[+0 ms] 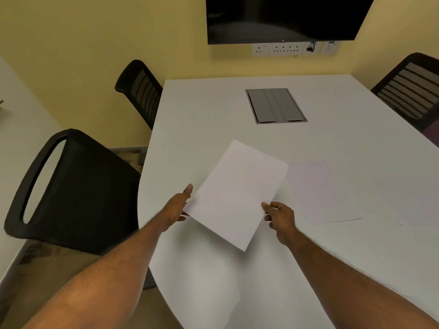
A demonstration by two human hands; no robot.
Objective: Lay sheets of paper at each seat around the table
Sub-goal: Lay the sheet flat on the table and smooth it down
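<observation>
Left hand [177, 207] and right hand [280, 217] pinched a held sheet [237, 195] above the table [213, 103]; a laid sheet [320, 193] rested alongside. Places by the black chairs [78, 186] apparently lacked paper.

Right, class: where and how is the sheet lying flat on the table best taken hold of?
The flat sheet lies wholly on the table, with no overhang: so probably peel up its near-left corner, coming from the person's side, then pinch.
</observation>
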